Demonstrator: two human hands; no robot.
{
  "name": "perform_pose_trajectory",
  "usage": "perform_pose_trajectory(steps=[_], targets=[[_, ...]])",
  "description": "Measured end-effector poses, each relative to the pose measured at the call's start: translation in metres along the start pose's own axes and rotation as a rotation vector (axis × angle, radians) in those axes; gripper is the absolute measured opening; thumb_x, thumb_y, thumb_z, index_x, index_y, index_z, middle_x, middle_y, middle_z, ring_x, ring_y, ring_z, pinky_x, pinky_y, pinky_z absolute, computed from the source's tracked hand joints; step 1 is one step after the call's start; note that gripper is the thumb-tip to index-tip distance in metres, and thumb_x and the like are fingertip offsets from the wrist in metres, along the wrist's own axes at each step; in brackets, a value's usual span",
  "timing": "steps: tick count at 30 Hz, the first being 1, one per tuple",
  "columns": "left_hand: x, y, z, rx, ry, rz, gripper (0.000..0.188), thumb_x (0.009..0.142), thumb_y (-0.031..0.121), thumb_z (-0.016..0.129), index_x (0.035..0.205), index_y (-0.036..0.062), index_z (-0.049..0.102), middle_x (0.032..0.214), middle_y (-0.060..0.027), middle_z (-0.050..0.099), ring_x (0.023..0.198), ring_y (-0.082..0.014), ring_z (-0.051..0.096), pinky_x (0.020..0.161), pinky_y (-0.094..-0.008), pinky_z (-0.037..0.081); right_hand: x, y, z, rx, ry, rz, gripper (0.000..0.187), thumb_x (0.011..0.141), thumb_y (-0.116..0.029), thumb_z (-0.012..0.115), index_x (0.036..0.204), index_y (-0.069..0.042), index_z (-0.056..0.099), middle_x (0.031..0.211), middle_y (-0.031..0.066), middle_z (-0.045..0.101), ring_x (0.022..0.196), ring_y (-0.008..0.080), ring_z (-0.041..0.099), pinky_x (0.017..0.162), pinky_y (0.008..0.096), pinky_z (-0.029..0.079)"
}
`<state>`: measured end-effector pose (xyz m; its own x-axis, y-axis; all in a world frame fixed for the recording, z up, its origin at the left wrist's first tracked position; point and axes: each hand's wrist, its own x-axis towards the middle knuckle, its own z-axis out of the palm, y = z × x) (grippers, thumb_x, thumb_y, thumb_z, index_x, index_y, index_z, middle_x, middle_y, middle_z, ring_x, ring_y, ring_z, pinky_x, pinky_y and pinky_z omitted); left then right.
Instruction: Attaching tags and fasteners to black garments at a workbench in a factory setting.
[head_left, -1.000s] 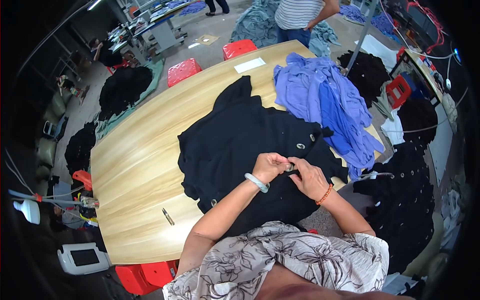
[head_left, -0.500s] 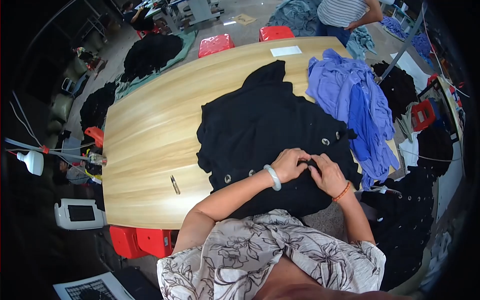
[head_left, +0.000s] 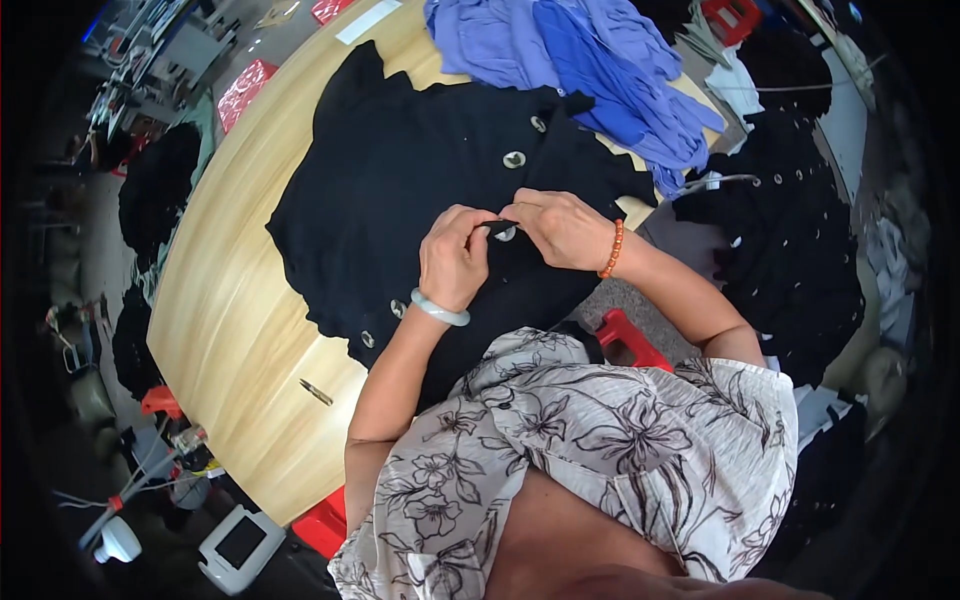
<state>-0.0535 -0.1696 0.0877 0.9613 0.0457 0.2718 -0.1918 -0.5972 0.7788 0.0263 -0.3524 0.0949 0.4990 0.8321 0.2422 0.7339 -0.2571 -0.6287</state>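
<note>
A black garment (head_left: 420, 150) lies spread over the table in front of me, with several large round pale buttons (head_left: 514, 160) along its edge. My left hand (head_left: 456, 255), wearing a pale bangle, pinches a small raised fold of the black cloth between thumb and fingers. From the other side my right hand (head_left: 560, 228), with an orange bead bracelet, pinches the same fold, its fingertips meeting those of the left. Just under the fingertips shows another button (head_left: 505, 234), partly covered. Thread snips (head_left: 316, 391) rest on the bare wood left of the garment.
A heap of purple and blue garments (head_left: 560, 50) covers the table's far right part. More black clothes with buttons (head_left: 780, 240) hang or lie at the right. A red stool (head_left: 632, 342) stands by the near edge. A white device (head_left: 241, 548) is at lower left.
The head view has turned, so table and garment appear rotated and shifted left. Both hands stay at the cloth; a dark fold now shows between their fingertips, with a button beneath.
</note>
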Motion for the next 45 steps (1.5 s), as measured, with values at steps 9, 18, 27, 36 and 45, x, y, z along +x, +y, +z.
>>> perform_pose_trajectory(steps=[9,18,27,36,45], targets=[[0.004,-0.001,-0.015,-0.093,-0.155,-0.047,0.015,0.078,0.006,0.075,0.084,0.0013,0.062,0.077,-0.0119,0.065,0.07,-0.028,0.067,0.063,-0.0322,0.051,-0.012,0.003,-0.019,0.019,-0.08,0.037,0.019,0.084,-0.021,0.067,0.091,-0.003,0.063,0.082,0.0095,0.061,0.069,0.0323,0.062,0.058,0.0397,0.047],[0.038,0.01,-0.014,0.158,-0.126,0.052,0.024,0.071,0.007,0.079,0.091,0.0027,0.065,0.089,-0.0102,0.06,0.071,-0.0223,0.062,0.062,-0.0308,0.053,-0.022,0.034,-0.057,-0.205,-0.105,0.179,0.009,0.086,-0.013,0.06,0.094,-0.011,0.059,0.091,0.0083,0.058,0.073,0.0335,0.062,0.063,0.044,0.048],[0.095,0.006,0.04,0.23,-0.375,-0.142,0.009,0.076,0.011,0.064,0.082,0.0042,0.066,0.088,-0.0186,0.062,0.083,-0.0387,0.063,0.074,-0.0467,0.052,-0.007,0.031,-0.063,-0.086,-0.027,0.156,0.013,0.076,-0.008,0.068,0.088,-0.008,0.062,0.083,0.0103,0.061,0.068,0.0341,0.062,0.059,0.0427,0.05],[0.087,-0.001,0.035,-0.305,-0.327,-0.376,0.013,0.079,0.004,0.07,0.089,-0.0027,0.065,0.074,-0.01,0.066,0.064,-0.0177,0.064,0.059,-0.0282,0.052,0.001,0.023,-0.053,-0.011,0.113,0.106,0.01,0.078,-0.006,0.067,0.088,-0.003,0.064,0.079,0.0113,0.06,0.061,0.0301,0.062,0.054,0.0376,0.048],[0.068,-0.004,0.045,-0.791,-0.158,-0.603,0.009,0.086,0.002,0.067,0.094,-0.0024,0.065,0.08,-0.0056,0.067,0.066,-0.0079,0.061,0.053,-0.0196,0.048,0.005,0.013,-0.056,0.087,0.083,0.304,0.041,0.073,0.003,0.069,0.112,-0.002,0.058,0.09,0.0145,0.066,0.062,0.0264,0.065,0.057,0.0345,0.052]])
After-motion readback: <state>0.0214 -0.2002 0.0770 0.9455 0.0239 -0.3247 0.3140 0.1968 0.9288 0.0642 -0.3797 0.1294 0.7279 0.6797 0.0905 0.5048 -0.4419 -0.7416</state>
